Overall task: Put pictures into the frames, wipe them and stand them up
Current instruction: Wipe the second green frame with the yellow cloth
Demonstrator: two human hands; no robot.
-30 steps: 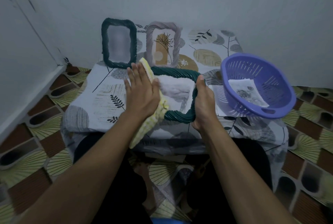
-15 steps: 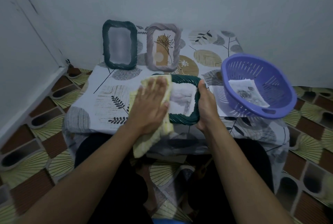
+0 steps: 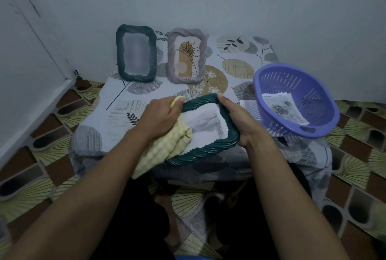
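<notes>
Green frame (image 3: 200, 153): gripped at both sides, lifted and tilted over the near edge of the table (image 3: 117, 117). Left hand (image 3: 158, 117) fingers curled over the left rim, clutching a yellow checked cloth (image 3: 167, 149); right hand (image 3: 240, 121) fingers wrapped round the right rim. Behind, upright: second green frame (image 3: 136, 53), grey frame (image 3: 187, 55). Right: purple basket (image 3: 292, 84) holding loose pictures (image 3: 284, 109).

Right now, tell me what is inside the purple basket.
Inside the purple basket lies a printed picture showing grey roses. Whether more pictures lie beneath it cannot be seen, because the sheet covers that part of the bottom.
</notes>
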